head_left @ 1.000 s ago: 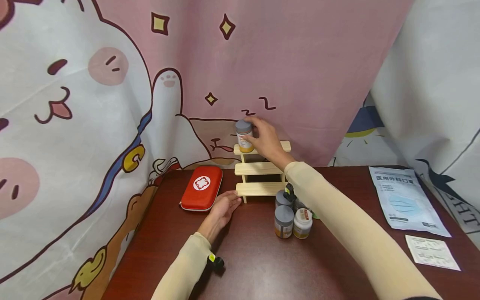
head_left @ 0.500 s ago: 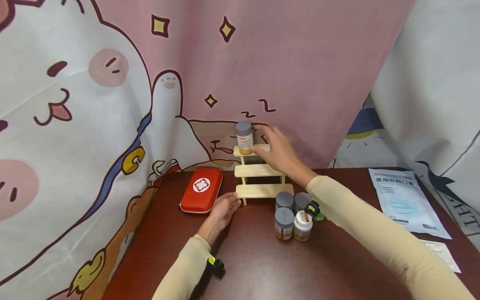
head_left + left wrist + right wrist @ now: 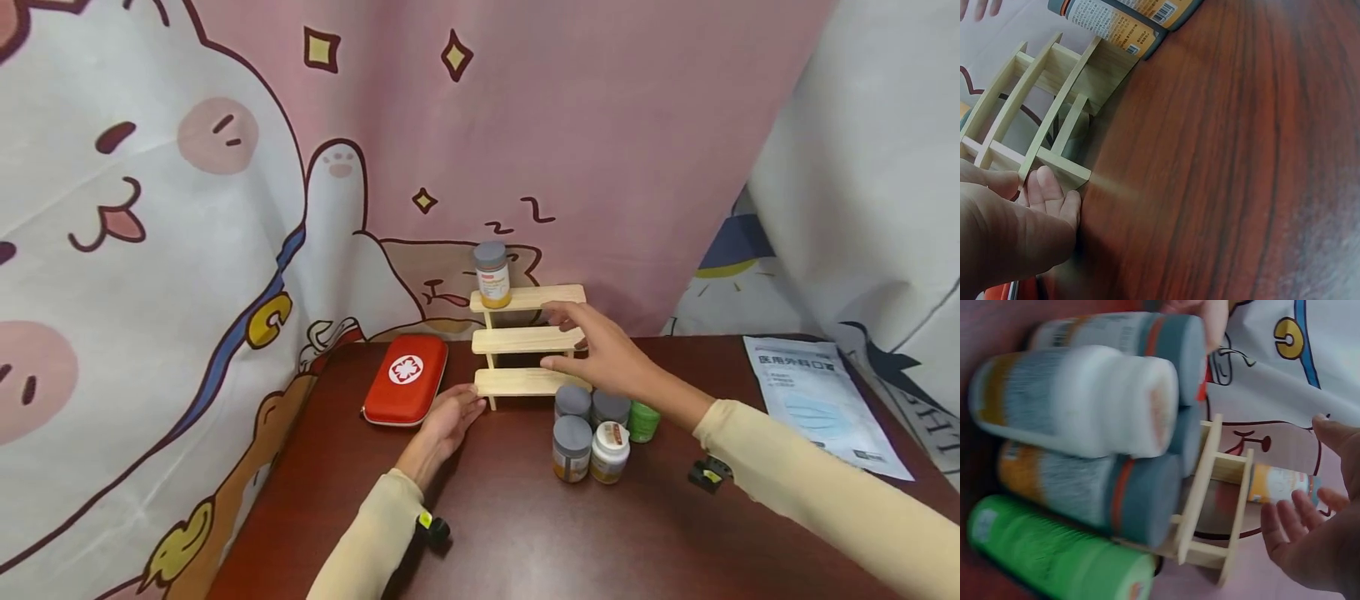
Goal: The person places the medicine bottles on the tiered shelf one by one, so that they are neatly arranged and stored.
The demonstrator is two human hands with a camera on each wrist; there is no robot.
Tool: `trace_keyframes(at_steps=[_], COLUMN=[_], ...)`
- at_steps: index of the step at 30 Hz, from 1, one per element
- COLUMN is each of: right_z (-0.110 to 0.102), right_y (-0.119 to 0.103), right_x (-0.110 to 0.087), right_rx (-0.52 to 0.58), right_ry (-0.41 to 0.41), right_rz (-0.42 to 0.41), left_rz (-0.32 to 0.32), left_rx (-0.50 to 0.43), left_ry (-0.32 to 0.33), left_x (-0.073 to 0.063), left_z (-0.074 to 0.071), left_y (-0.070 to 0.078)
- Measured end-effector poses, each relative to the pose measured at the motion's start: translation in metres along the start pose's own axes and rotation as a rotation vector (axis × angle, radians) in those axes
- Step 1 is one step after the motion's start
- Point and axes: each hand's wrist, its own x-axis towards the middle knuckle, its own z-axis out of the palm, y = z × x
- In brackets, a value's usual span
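A small three-step wooden display stand (image 3: pixel 525 340) stands near the back of the table. My left hand (image 3: pixel 448 421) holds the left end of its lowest step; in the left wrist view the thumb and fingers (image 3: pixel 1047 187) are about that corner. On the left end of the top step, a grey-capped pill bottle (image 3: pixel 492 275) stands upright. My right hand (image 3: pixel 600 346), fingers spread and holding nothing, hovers in front of the stand's right side. Below it are several bottles: grey-capped ones (image 3: pixel 572 450), a white-capped one (image 3: pixel 610 452) and a green one (image 3: pixel 643 422).
A red zip case (image 3: pixel 406 380) with a white emblem lies left of the stand. At the right lies a face mask packet (image 3: pixel 813 404). A printed cloth (image 3: pixel 637 150) hangs behind the dark red wooden table (image 3: pixel 525 533).
My right hand has let go of the grey-capped bottle on the top step and moved right and down towards the group of bottles. My left hand has stayed at the stand.
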Motion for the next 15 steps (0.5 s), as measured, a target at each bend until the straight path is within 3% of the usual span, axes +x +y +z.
trace_keyframes(at_steps=[8,15], right_z=[-0.01,-0.013], right_y=[0.02,0.034], right_x=[-0.041,-0.076], right_rx=[0.026,0.096], right_ry=[-0.057,-0.1], right_rz=[-0.03,-0.006], left_rz=[-0.001,0.007], left_rx=[-0.006,-0.013], left_ry=[0.011,0.009], left_x=[0.001,0.003], left_z=[0.001,0.001], left_y=[-0.001,-0.002])
